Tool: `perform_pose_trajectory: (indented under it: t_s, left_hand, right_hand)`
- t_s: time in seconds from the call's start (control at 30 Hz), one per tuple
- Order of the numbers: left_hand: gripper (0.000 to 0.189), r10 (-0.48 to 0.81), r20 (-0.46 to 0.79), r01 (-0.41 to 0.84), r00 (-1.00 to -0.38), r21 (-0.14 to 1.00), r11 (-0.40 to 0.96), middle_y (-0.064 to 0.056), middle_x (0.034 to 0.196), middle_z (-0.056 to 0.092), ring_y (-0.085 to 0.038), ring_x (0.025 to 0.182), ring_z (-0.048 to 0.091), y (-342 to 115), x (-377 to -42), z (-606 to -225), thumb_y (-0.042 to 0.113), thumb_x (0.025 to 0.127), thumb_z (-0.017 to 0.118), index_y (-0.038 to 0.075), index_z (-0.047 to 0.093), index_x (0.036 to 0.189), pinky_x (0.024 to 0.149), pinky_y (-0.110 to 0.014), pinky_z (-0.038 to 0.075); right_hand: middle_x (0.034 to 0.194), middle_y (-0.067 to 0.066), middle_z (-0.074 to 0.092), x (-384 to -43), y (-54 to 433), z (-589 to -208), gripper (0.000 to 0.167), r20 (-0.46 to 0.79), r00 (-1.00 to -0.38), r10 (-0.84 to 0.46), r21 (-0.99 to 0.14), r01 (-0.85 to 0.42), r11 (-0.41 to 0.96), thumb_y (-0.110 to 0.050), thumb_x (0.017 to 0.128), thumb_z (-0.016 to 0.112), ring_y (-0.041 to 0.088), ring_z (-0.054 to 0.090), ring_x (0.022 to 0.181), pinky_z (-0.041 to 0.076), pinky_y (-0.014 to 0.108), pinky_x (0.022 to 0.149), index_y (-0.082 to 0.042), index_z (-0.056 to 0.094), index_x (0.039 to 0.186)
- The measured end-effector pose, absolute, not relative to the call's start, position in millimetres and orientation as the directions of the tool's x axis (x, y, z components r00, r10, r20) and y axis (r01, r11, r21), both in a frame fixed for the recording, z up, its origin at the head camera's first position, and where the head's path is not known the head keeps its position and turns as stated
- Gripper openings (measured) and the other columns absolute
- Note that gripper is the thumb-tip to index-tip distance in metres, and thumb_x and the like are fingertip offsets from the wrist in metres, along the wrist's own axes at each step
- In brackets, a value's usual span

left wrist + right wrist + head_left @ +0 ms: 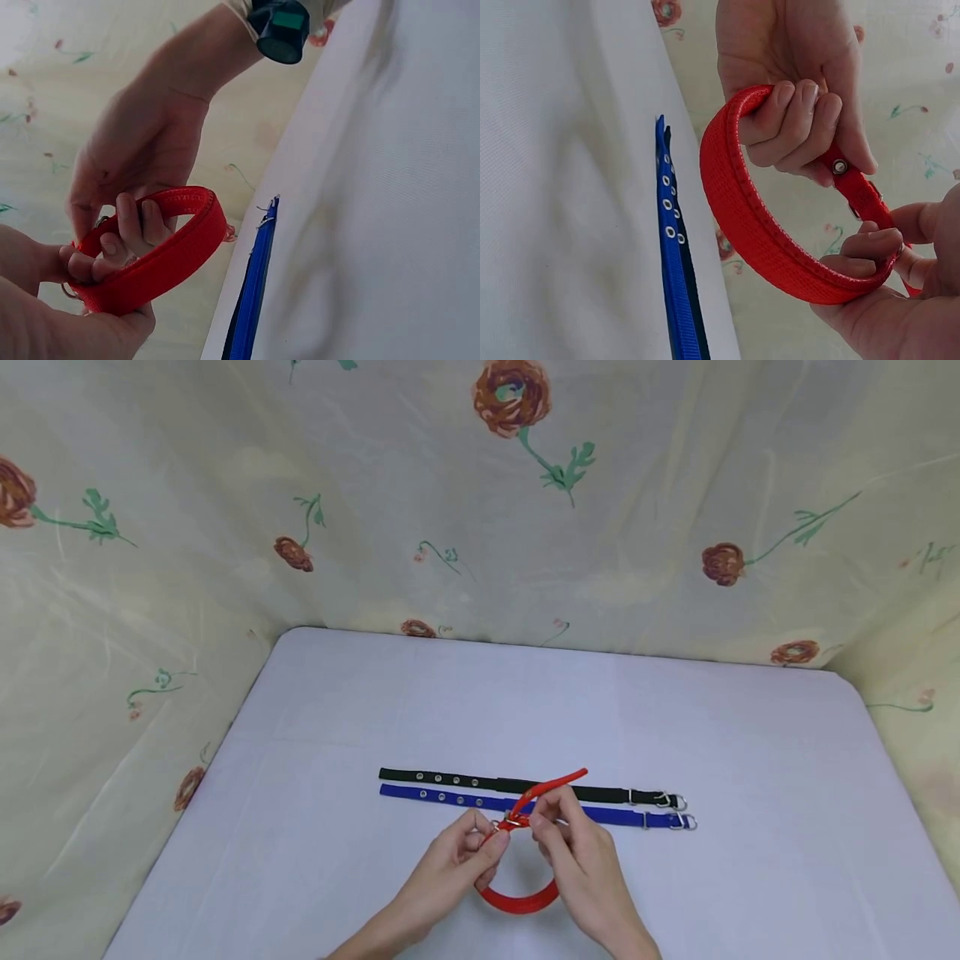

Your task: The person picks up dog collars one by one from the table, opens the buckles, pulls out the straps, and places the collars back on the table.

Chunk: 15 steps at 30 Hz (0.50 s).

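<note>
Between both hands a red collar [519,906] is bent into a loop, held up above the table. Its strap end sticks out past the metal buckle [513,819], pointing up and right. My left hand [456,858] pinches the collar with thumb and fingers just left of the buckle. With thumb and fingertips my right hand [583,853] grips the band on the other side. A metal eyelet [840,166] shows on the red strap in the right wrist view. Fingers of both hands reach inside the loop and partly cover the buckle.
Just beyond the hands, a black collar [600,794] and a blue collar [622,816] lie side by side, eyelets to the left, metal rings to the right. They rest on a white table [315,710]. Flower-patterned curtain [637,510] surrounds its back and sides.
</note>
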<state>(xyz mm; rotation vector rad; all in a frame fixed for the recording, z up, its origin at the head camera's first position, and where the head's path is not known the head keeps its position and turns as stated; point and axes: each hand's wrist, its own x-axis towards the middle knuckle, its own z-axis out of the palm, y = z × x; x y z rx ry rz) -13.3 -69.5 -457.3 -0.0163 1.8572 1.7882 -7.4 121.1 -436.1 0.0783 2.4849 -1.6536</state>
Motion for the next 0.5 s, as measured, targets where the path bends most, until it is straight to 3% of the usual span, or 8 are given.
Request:
perform_pose_trajectory:
  t_s: [0.33, 0.5]
  left_hand:
    - [0.035, 0.323, -0.461, -0.444, -0.826, 0.886, 0.13, 0.002, 0.062, 0.053, -0.013, 0.061, 0.052, -64.3, -13.0, -459.9, 0.047, 0.108, 0.064, 0.015, 0.054, 0.096, 0.063, -0.024, 0.044]
    - [0.033, 0.368, -0.396, -0.373, -0.841, 0.918, 0.133, -0.001, 0.073, 0.058, -0.012, 0.065, 0.054, -66.7, -11.9, -458.3, 0.044, 0.107, 0.066, 0.011, 0.059, 0.114, 0.063, -0.021, 0.046]
  right_hand:
    - [0.09, 0.005, 0.056, -6.4, 120.4, -434.3, 0.008, -0.16, -0.987, -0.016, -0.927, 0.144, 0.346, -0.018, 0.114, 0.052, 0.018, 0.059, 0.065, 0.049, 0.022, 0.065, -0.011, 0.055, 0.118]
    - [0.091, 0.006, 0.059, -7.2, 121.4, -433.4, 0.008, -0.15, -0.988, -0.029, -0.927, 0.13, 0.351, -0.018, 0.113, 0.053, 0.018, 0.061, 0.064, 0.05, 0.022, 0.066, -0.012, 0.058, 0.116]
